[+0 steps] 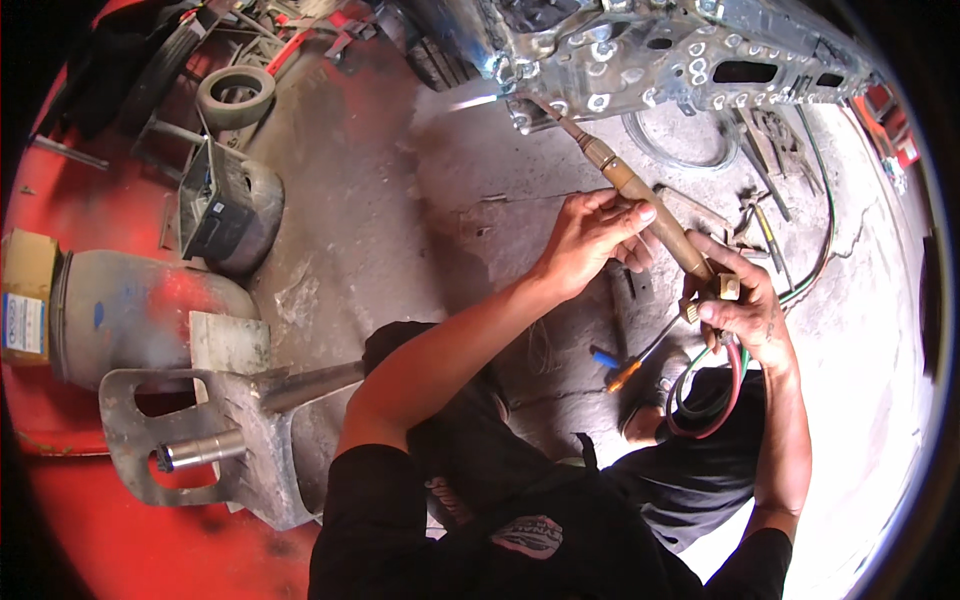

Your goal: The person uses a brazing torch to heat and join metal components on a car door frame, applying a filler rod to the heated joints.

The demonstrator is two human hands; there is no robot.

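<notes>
A brass gas torch (655, 215) slants up and away from me, with a bright white-blue flame (473, 103) at its tip, pointing left. My left hand (592, 240) closes round the middle of its handle, thumb on top. At the rear end, my right hand (742, 305) grips it, thumb and fingers at the brass valve knobs (692, 311). Red and green hoses (735, 390) hang in a loop below that hand. Close beyond the tip is a bare metal vehicle panel (640, 75) with several round shiny spots; whether the torch touches it I cannot tell.
An orange-handled screwdriver (624, 376), coiled wire (685, 150) and scattered tools lie on the concrete floor. To my left are a plastic chair (260, 440), a grey tank (150, 315), a cardboard box (28, 270), a black battery case (215, 205) and a tyre (236, 98).
</notes>
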